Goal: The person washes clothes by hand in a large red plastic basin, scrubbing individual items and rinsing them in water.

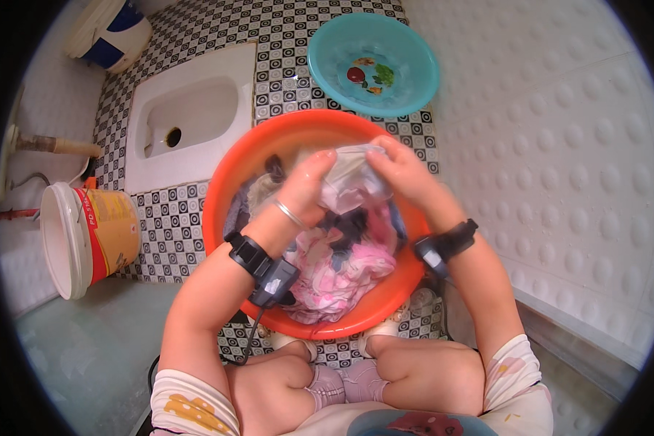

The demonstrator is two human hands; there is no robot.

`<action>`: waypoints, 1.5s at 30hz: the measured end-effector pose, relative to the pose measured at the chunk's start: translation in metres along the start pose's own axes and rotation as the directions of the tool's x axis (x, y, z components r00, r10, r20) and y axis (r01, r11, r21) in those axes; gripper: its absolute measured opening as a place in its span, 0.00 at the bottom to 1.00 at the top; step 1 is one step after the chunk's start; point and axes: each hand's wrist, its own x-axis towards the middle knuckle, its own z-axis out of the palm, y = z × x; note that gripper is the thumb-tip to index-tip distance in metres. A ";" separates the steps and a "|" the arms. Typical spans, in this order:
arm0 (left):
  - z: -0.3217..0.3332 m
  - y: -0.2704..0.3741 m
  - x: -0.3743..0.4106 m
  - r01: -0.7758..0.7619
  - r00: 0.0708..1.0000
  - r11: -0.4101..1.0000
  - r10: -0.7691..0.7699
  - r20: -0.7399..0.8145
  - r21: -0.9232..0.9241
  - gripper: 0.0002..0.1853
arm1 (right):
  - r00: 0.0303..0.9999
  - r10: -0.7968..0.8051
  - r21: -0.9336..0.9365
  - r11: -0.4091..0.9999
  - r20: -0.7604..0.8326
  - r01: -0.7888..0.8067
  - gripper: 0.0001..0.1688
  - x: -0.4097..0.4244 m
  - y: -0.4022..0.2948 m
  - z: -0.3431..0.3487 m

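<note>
Both my hands hold a wet white cloth (351, 177) stretched between them, over an orange plastic basin (223, 163). My left hand (305, 182), with a silver bracelet at its wrist, grips the cloth's left edge. On the right side, my right hand (400, 166) pinches it between thumb and fingers. Beneath lies a heap of wet laundry: a pink and white patterned garment (332, 278) at the front, dark pieces in the middle and a beige cloth (264, 191) at the left. The cloth in my hands is somewhat blurred, and its kind is unclear.
A turquoise plastic basin (319, 54) stands behind the orange one. At the left are a white squat toilet (191, 117) and a yellow and red plastic bucket (111, 234) lying tilted. Another white and blue bucket (111, 41) is at the back left. A bumpy white wall (550, 136) bounds the right.
</note>
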 end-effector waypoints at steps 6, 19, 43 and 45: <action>-0.022 -0.037 0.018 -0.064 0.970 0.919 0.149 -0.193 0.389 0.17 | 0.781 -0.624 -0.873 0.376 0.009 0.311 0.15 0.006 0.012 0.044; -0.016 -0.019 0.007 -0.008 0.991 1.000 0.004 -0.136 -0.025 0.20 | 0.700 -0.713 -0.798 0.406 0.029 0.446 0.21 -0.007 0.000 0.075; 0.002 -0.022 0.009 -0.077 0.949 0.996 0.087 -0.303 0.043 0.18 | 0.760 -0.645 -0.806 0.491 -0.081 0.331 0.22 0.001 -0.001 0.072; -0.023 -0.039 0.018 -0.084 0.936 0.996 0.081 -0.344 0.006 0.11 | 0.822 -0.554 -0.824 0.523 -0.134 0.218 0.21 0.018 0.001 0.062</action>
